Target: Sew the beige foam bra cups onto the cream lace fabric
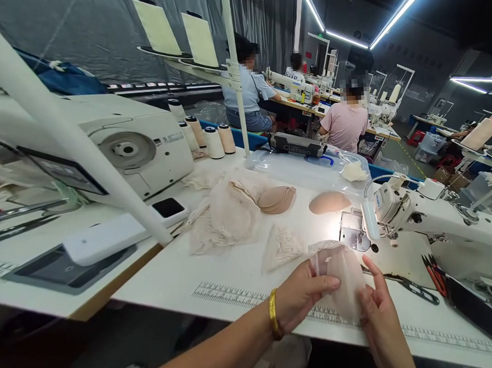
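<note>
Lace cup piece [338, 272] sits pinched between our two hands above the table's [218, 274] near edge, its long axis roughly upright. Our left hand [303, 294] grips its left side, thumb on top; our right hand [378, 309] holds the right edge with fingers half-spread (neither hand is noticeably nearer). At about one o'clock from our hands lies the sewing machine's needle plate [353, 232]. At eleven o'clock rests another lace triangle [281, 247], and beyond it a heap of lace and foam cups [247, 206].
</note>
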The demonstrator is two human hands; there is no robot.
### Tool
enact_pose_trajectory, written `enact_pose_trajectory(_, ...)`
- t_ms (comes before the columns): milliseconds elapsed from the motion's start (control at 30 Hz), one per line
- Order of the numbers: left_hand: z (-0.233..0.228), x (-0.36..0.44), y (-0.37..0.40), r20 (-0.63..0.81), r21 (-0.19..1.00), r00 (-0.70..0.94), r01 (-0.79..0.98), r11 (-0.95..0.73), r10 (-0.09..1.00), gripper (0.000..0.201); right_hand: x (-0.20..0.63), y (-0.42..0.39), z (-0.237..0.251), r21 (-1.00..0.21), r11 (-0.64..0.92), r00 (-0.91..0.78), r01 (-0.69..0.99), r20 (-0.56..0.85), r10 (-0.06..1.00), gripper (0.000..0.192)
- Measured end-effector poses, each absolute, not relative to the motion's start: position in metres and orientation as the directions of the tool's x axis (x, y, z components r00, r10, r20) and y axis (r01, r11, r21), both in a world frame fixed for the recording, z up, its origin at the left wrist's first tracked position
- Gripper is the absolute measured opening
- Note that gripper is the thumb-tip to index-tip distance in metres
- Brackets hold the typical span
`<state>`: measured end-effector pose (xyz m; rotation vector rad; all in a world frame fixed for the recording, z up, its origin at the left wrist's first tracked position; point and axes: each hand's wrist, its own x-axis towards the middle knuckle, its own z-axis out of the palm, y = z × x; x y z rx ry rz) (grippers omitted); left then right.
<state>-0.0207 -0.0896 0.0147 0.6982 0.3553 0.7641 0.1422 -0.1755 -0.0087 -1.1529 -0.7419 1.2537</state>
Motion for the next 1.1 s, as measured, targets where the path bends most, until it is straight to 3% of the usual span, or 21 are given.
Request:
enact_pose_trajectory(100, 0.016, -0.010, -0.090, -0.143, 0.673, 0.602, -0.523, 0.523, 0.786, 0.046, 0.134, -0.175, -0.016, -0.946, -0.022, 0.280, -0.324, -0.118, 0.953, 0.100)
enact_pose_trajectory(267, 0.020, -0.001, -0.090, -0.242, 0.662, 0.516, -0.532, 0.528, 0.822, 0.042, 0.135, -0.170, -0.025, -0.954, 0.025, 0.331, -0.298, -0.079, 0.940, 0.094)
enact_pose_trajectory(467, 0.020, -0.001, -0.089, -0.247, 0.645, 0.524, -0.540, 0.542, 0.815, 0.046, 0.137, -0.169, -0.030, -0.952, 0.045, 0.357, -0.304, -0.070, 0.931, 0.092)
enact_pose_trajectory(633, 0.018, 0.002, -0.090, -0.313, 0.653, 0.579, -0.445, 0.613, 0.753, 0.045, 0.134, -0.167, -0.028, -0.941, 0.052, 0.385, -0.334, -0.086, 0.919, 0.094)
enact_pose_trajectory(800, 0.029, 0.002, -0.082, -0.278, 0.657, 0.606, -0.446, 0.608, 0.745, 0.042, 0.137, -0.175, -0.031, -0.968, 0.053, 0.298, -0.245, -0.024, 0.954, 0.098)
enact_pose_trajectory(900, 0.044, -0.008, -0.073, -0.140, 0.735, 0.730, -0.376, 0.564, 0.669, 0.038, 0.155, -0.178, -0.030, -0.993, 0.073, 0.262, -0.090, 0.047, 0.964, 0.091)
enact_pose_trajectory(967, 0.053, -0.015, -0.067, 0.029, 0.890, 0.888, -0.232, 0.393, 0.459, 0.033, 0.176, -0.172, -0.023, -0.976, 0.164, 0.232, 0.145, 0.195, 0.953, 0.074)
enact_pose_trajectory(1033, 0.056, -0.018, -0.058, 0.167, 0.985, 0.963, -0.154, -0.074, 0.213, 0.016, 0.199, -0.157, -0.013, -0.819, 0.326, 0.056, 0.471, 0.397, 0.916, 0.045)
enact_pose_trajectory(1067, 0.055, -0.017, -0.053, 0.215, 0.920, 0.968, -0.156, -0.359, 0.132, 0.010, 0.209, -0.146, -0.007, -0.677, 0.419, -0.098, 0.605, 0.459, 0.883, 0.029)
enact_pose_trajectory(1100, 0.052, -0.014, -0.047, 0.257, 0.782, 0.963, -0.160, -0.603, 0.079, 0.012, 0.218, -0.135, -0.003, -0.516, 0.492, -0.227, 0.701, 0.492, 0.840, 0.024)
